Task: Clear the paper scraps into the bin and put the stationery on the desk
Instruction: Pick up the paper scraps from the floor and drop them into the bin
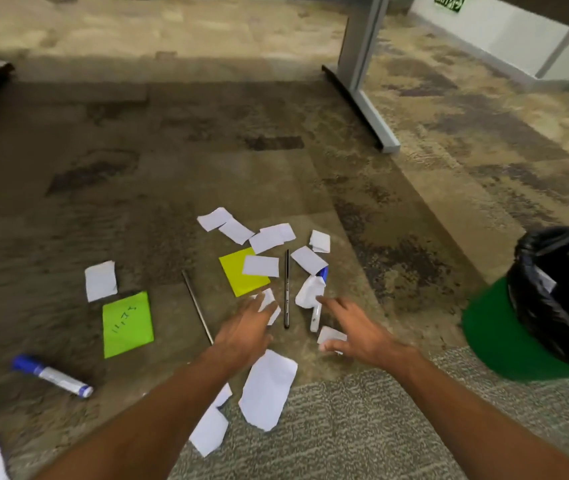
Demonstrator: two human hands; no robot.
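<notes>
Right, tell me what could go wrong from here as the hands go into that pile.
1. The black pen and white marker lie among the scraps between the left hand and right hand; a sweep could carry them into the bin.
2. The blue marker and green note lie off to the left, easy to miss.

Your left hand [245, 329] lays straight fingers on a white scrap [271, 301], and your right hand [356, 329] spreads open just right of the black pen [286, 289]. More scraps [309, 258] lie beyond, around a yellow note [238, 275]. A green note [127, 323] and a marker [52, 375] lie left, the bin [518, 334] right.
</notes>
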